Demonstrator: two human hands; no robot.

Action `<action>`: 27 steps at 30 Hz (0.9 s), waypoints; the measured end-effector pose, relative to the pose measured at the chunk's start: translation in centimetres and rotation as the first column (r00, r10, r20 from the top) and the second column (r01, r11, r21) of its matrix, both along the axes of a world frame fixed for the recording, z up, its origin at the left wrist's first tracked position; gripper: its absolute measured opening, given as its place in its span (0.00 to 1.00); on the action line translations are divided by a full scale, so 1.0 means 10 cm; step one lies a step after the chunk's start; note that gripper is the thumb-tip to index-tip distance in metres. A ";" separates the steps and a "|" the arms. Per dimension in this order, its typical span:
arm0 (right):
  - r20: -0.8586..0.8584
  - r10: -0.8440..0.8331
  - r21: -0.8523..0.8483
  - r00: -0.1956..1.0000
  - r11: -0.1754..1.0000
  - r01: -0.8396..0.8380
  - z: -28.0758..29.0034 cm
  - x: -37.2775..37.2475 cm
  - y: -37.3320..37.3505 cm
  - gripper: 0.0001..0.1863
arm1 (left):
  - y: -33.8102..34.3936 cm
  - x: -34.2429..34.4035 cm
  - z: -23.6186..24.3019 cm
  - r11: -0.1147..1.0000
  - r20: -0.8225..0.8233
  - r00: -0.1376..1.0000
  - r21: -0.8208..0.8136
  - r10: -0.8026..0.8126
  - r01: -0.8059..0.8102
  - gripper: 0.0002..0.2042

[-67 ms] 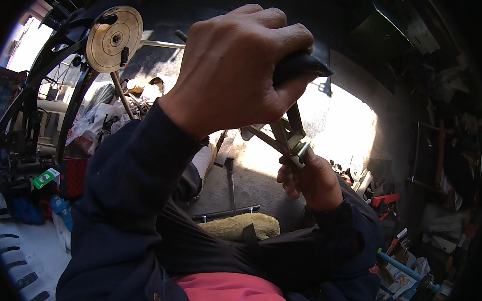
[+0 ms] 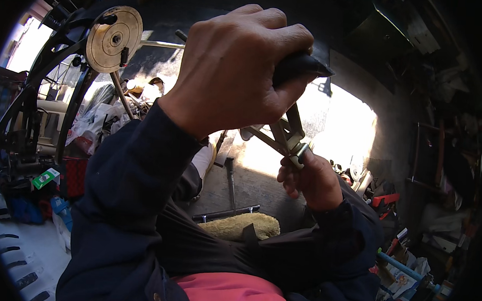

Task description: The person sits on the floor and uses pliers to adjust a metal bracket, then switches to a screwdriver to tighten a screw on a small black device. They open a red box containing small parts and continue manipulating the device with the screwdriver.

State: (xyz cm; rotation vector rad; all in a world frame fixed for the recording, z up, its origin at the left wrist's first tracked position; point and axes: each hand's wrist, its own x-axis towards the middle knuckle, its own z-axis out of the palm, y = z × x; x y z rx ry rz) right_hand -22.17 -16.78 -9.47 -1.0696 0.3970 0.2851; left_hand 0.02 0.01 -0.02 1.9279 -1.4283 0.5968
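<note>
High in front of me, my left hand is closed round a smooth black piece with a pointed end. Most of that piece is hidden behind my fingers, so I cannot tell its kind. Beneath it extends a brass-coloured metal bracket of jointed flat bars. My right hand, lower and to the right, grips the rounded lower end of this bracket between thumb and fingers. Under the hands, near my lap, lie a fluffy yellowish pad and a metal bar.
On the left stands a black frame with a round worn disc. Plastic bags and a green-white box are near it. A long-handled tool rests on the floor. A red item and a blue tube lie among clutter at right.
</note>
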 end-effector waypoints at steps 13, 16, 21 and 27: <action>0.415 0.179 -0.863 0.892 0.388 0.323 0.02 0.02 0.17 0.17 | 0.02 0.01 0.01 1.000 0.008 1.000 0.031 -0.003 0.002 0.13; 0.407 0.104 -0.762 0.908 0.587 0.274 0.00 0.02 0.15 0.18 | 0.02 0.02 0.01 1.000 0.004 1.000 0.027 -0.004 0.004 0.14; 0.144 -0.098 -0.196 0.985 0.972 0.125 -0.01 0.00 0.13 0.33 | 0.02 0.02 0.00 1.000 0.000 1.000 0.024 0.002 -0.002 0.14; -0.018 0.011 0.037 1.000 0.999 -0.010 -0.02 0.02 0.04 0.38 | 0.02 0.03 0.00 1.000 -0.007 1.000 0.019 -0.001 0.001 0.14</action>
